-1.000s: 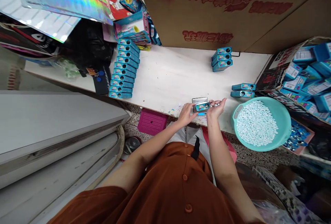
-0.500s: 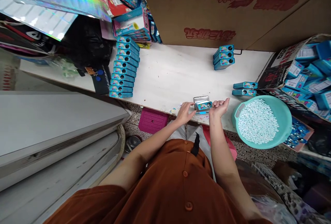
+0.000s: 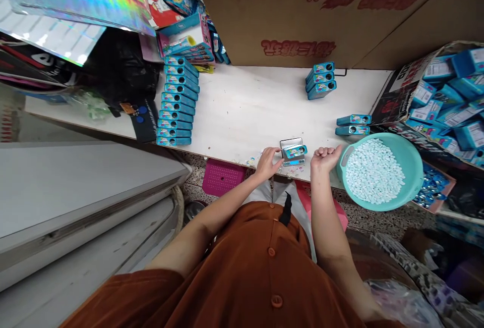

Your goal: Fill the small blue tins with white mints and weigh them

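A small digital scale [image 3: 286,163] with a lit blue display and a raised lid stands near the table's front edge. On it lies a small blue printed box [image 3: 294,152] with a round dark hole. Just left of the scale is my left hand [image 3: 267,163], thumb and fingers apart, holding nothing. My right hand [image 3: 324,159] is turned palm up between the scale and the candy basin, its fingers curled closed. Whatever may be inside it is hidden. A turquoise basin [image 3: 415,179] full of small white candies sits at the right.
A row of similar blue boxes [image 3: 176,108] lines the white table's [image 3: 245,111] left side. Three boxes [image 3: 321,80] stand at the back right, two more [image 3: 353,125] by the basin. A carton [image 3: 393,98] heaped with boxes is at right; a large cardboard box [image 3: 302,15] stands behind.
My right hand has moved right, away from the scale towards the basin, still curled. My left hand stays beside the scale. The whole view has shifted slightly.
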A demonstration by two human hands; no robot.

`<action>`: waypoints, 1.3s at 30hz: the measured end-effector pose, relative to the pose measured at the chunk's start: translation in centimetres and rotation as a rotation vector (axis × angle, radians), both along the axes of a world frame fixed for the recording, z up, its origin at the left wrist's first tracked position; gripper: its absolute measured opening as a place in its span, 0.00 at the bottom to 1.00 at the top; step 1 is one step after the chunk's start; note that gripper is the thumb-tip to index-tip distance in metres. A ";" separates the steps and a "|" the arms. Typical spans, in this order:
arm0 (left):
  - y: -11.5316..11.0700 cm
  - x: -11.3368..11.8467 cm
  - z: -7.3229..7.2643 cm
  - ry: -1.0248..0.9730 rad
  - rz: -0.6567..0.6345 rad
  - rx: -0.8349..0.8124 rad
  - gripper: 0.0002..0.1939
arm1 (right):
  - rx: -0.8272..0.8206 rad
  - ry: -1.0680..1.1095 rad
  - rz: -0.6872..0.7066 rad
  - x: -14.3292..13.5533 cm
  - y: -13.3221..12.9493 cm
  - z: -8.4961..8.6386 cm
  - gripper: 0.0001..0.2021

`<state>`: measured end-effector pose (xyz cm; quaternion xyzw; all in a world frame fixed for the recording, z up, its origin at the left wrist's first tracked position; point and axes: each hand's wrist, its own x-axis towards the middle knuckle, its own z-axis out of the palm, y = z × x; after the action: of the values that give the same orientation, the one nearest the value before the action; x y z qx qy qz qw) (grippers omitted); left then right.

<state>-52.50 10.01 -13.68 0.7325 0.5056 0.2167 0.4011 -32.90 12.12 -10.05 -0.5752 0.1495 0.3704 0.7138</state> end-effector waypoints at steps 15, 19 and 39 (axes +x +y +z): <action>0.6 0.9 0.8 -0.021 0.012 0.074 0.09 | -0.034 0.070 0.142 1.4 -3.4 0.2 0.24; 0.6 1.3 1.0 -0.021 -0.002 0.070 0.09 | -0.011 0.051 0.208 1.5 -4.1 0.3 0.25; -0.3 2.0 1.3 0.058 -0.063 0.099 0.09 | 0.025 -0.060 0.132 -2.5 0.5 -1.4 0.28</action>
<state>-50.52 9.71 -12.39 0.7729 0.4823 0.2077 0.3561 -35.40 12.66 -11.45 -0.5859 0.0854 0.4011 0.6990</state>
